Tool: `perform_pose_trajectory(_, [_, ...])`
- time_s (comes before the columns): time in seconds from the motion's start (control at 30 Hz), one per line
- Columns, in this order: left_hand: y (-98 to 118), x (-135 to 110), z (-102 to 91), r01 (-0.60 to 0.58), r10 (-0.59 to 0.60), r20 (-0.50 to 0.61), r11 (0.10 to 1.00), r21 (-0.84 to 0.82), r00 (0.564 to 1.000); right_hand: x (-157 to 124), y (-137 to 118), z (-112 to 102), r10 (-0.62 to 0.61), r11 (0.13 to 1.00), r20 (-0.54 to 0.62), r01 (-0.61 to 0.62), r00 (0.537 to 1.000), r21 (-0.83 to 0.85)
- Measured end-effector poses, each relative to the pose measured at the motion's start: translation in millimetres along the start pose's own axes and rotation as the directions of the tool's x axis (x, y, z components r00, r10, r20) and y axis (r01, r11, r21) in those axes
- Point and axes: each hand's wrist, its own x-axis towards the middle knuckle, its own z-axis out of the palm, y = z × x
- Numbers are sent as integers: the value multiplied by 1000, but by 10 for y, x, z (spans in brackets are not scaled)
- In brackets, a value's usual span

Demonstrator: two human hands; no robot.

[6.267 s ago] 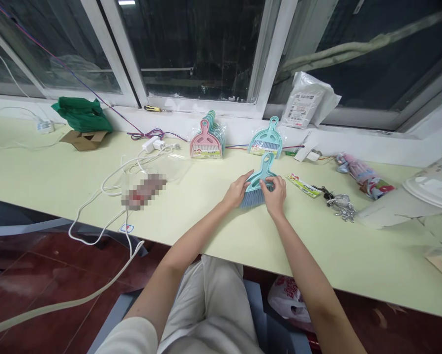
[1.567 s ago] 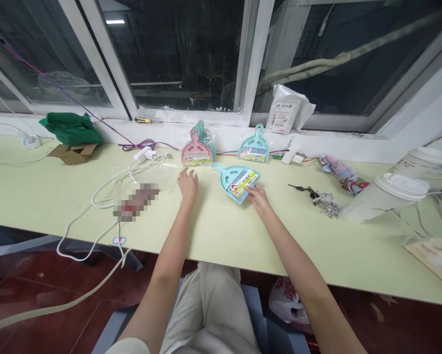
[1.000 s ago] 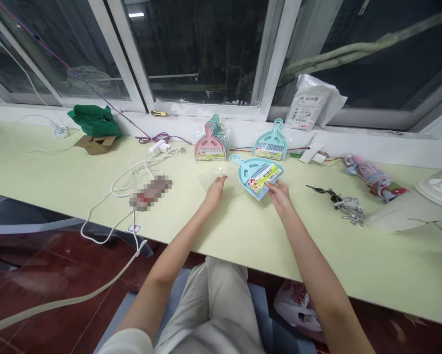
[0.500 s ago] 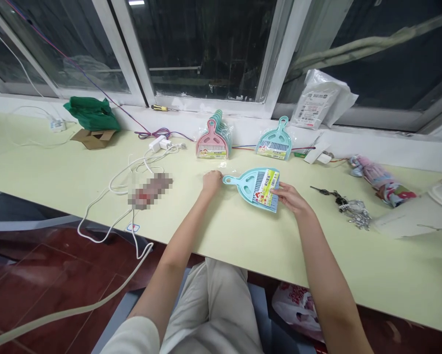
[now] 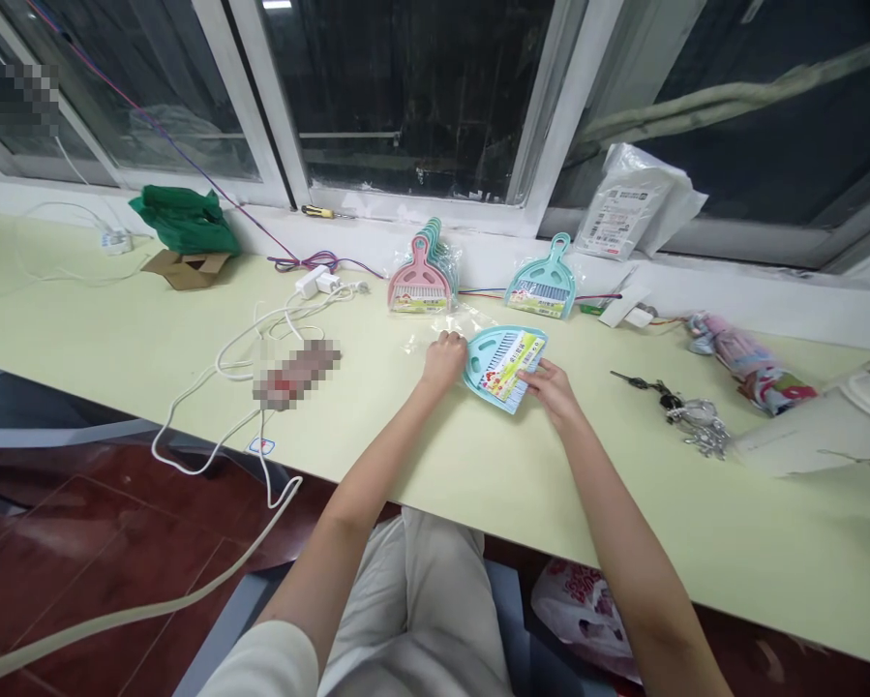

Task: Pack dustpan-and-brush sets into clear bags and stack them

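A light-blue dustpan with a small brush nested in it is held just above the table, tilted, its handle end toward the left. A yellow-green printed card wraps the set. My left hand is closed around the handle end, which it hides. My right hand grips the wide bristle end, thumb on the card's edge. Crumpled clear plastic wrapping lies just beyond my left hand; whether that hand touches it, I cannot tell.
Against the window wall stand a row of wrapped dustpan sets with a pink one in front, and a single blue set. White cables sprawl on the left. Keys and a white bucket are right.
My left hand has moved right, from beside the handle's tip to around the handle. The dustpan and my right hand have shifted slightly left, and the dustpan has turned a little.
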Motion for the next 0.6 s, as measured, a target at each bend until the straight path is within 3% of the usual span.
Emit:
perform_pose_trajectory(0.1, [128,-56,-22,-111,104,-64,987,-117,993,-39,85,146,-30,998,-25,31,999,49])
perform_pose_trajectory(0.17, [186,-99,-54,-127,97,-152,971,-204,984,-63,122,217,-48,994,-45,52,998,93])
perform_pose_trajectory(0.23, [203,-121,-75,-17,-76,-266,944,-330,961,-83,141,262,-67,988,-74,76,995,133])
perform_pose_trajectory(0.27, [193,-117,-74,72,-222,-314,902,-426,923,-92,145,276,-75,985,-86,87,993,148])
perform_pose_trajectory(0.33, [147,-85,-37,215,-532,-306,706,-674,789,-105,147,291,-89,980,-99,105,991,170])
perform_pose_trajectory(0.37, [117,-60,-3,238,-639,-227,556,-796,735,-110,148,296,-93,978,-98,109,991,177])
perform_pose_trajectory(0.4, [89,-35,40,237,-687,-105,384,-892,719,-113,149,299,-95,977,-92,111,991,181])
perform_pose_trajectory(0.43, [69,-14,88,236,-669,42,203,-950,742,-116,151,302,-97,977,-86,111,992,183])
perform_pose_trajectory(0.5, [67,8,190,266,-486,286,-111,-958,826,-121,159,309,-104,976,-87,118,991,183])
perform_pose_trajectory(0.53, [89,7,240,281,-383,345,-214,-936,857,-121,165,313,-111,975,-101,128,989,181])
perform_pose_trajectory(0.6, [172,-15,324,288,-248,373,-320,-903,894,-119,178,317,-134,970,-157,162,978,182])
